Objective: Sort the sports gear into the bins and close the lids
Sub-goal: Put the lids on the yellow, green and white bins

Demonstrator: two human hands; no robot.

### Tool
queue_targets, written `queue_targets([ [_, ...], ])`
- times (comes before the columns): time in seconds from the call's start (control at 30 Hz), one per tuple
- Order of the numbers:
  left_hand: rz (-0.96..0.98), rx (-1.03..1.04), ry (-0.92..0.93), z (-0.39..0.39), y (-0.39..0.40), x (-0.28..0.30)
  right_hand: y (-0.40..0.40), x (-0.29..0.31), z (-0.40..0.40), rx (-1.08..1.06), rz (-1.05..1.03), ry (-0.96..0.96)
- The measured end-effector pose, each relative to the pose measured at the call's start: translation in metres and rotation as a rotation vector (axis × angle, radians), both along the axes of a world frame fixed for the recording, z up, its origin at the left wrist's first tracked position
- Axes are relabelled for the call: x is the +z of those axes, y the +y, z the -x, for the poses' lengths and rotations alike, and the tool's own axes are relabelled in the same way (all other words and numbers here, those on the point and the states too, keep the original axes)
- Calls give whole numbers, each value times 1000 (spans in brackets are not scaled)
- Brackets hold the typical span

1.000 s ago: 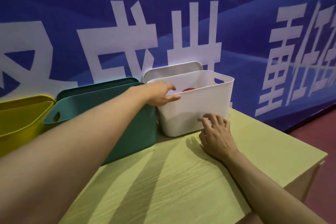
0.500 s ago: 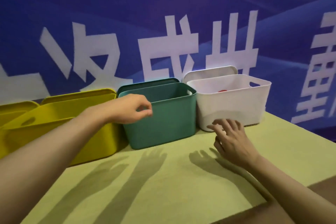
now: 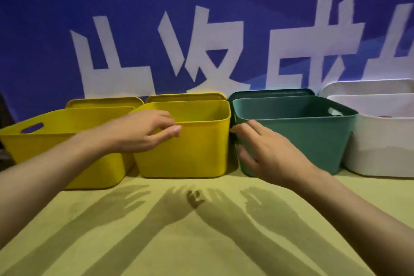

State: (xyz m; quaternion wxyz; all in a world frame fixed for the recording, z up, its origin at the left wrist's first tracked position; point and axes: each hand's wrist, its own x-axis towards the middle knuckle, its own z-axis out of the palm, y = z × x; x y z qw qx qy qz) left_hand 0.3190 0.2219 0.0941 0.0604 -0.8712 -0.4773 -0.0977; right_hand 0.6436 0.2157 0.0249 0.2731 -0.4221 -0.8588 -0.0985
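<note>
Far-left yellow bin sits on the table, its lid standing behind it. Next, 2nd yellow bin, lid also upright at the back; left hand has fingers curled over its front rim w/ thumb on the outer wall, gripping the rim. Right hand is spread wide, fingers relaxed, against the near-left corner of the green bin, holding nothing; its lid leans behind too. White bin at far right, w/ lid behind and sth red barely visible inside. No other gear in view; can't tell what the other bins hold. Risk, IMO: tugging the thin rim one-handed could tip the light bin or knock the leaning lids down behind the table.
</note>
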Motion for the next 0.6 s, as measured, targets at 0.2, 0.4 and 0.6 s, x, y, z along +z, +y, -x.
queue_targets([
  [0.2,1,-13,-179,82,51,57,57,58,71,98,72,-106],
  [0.4,170,83,-147,127,64,142,103,140,120,162,284,-185],
  [0.6,259,268,-215,160,39,226,92,220,137,222,428,-166],
])
